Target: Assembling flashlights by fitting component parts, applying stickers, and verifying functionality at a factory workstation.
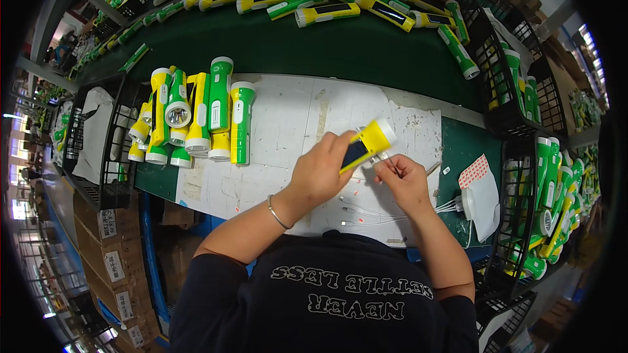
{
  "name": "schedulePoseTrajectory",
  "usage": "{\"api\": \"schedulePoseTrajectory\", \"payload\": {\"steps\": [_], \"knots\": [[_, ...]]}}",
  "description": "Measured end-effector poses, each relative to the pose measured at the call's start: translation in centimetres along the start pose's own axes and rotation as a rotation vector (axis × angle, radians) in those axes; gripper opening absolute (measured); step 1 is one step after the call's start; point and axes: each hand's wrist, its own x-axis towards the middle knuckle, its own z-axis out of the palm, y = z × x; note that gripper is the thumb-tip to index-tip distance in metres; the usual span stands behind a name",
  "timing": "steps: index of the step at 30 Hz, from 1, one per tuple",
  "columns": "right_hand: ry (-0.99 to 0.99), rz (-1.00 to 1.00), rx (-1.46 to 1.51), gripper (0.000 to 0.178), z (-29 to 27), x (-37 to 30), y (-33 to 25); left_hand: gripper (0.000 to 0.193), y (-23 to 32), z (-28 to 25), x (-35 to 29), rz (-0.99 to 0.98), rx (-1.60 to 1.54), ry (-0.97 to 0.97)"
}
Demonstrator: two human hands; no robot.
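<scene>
My left hand (322, 168) is wrapped round a yellow flashlight (374, 138) with a white head and a dark panel on its side. The flashlight is held tilted above the white work surface (281, 117), its head pointing up and to the right. Close by its side, my right hand (404, 180) has thumb and fingers pinched together; a small light-coloured piece shows at the fingertips, too small to name. Under and beside that hand, thin white cables (376, 214) with plugs at their ends run to a round white hub (468, 204) at the right.
A pile of green and yellow flashlights (221, 95) lies at the left of the surface. More flashlights (386, 12) rest along the far green belt (275, 49). Black crates (118, 137) stand left and right, those at right holding flashlights. A sheet of red-patterned stickers (474, 170) lies near the hub.
</scene>
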Motion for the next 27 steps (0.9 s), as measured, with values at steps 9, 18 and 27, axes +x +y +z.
{"api": "schedulePoseTrajectory", "payload": {"steps": [9, 18, 27], "knots": [[-0.182, -0.164, -0.104, 0.039, -3.0, 0.1, -5.9, 0.057, 0.3, -6.4, 1.9, 0.171, -0.229, -0.500], [-0.121, -0.216, 0.000, 0.036, -3.6, -0.6, -5.8, 0.048, -0.4, -10.4, 1.9, 0.166, -0.158, -0.603], [0.105, -0.383, -0.540, 0.028, -2.4, 0.0, -5.4, 0.046, 3.0, -3.6, -0.2, 0.087, -0.215, -0.469]]}}
